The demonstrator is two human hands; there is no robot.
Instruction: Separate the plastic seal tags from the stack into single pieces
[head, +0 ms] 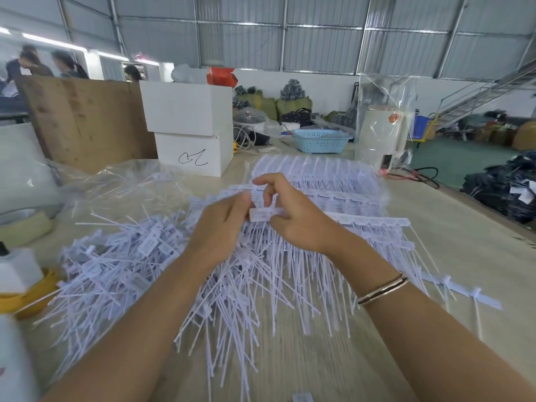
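Note:
White plastic seal tags cover the middle of the table. Joined strips of tags (333, 195) lie stacked behind my hands, their thin tails pointing toward me. A loose heap of single tags (121, 256) spreads out on the left. Between the two, my left hand (220, 227) and my right hand (293, 216) together pinch the flat head of one tag (265, 213), left thumb on its left end and right fingers curled round its right end. A bracelet sits on my right wrist.
Clear plastic bags (121, 181) lie at the back left, beside two stacked white boxes (191, 129). A blue basket (320, 140) and a bagged white appliance (383, 132) stand at the far edge. Yellow tape rolls (26, 297) sit at the left. People stand far left.

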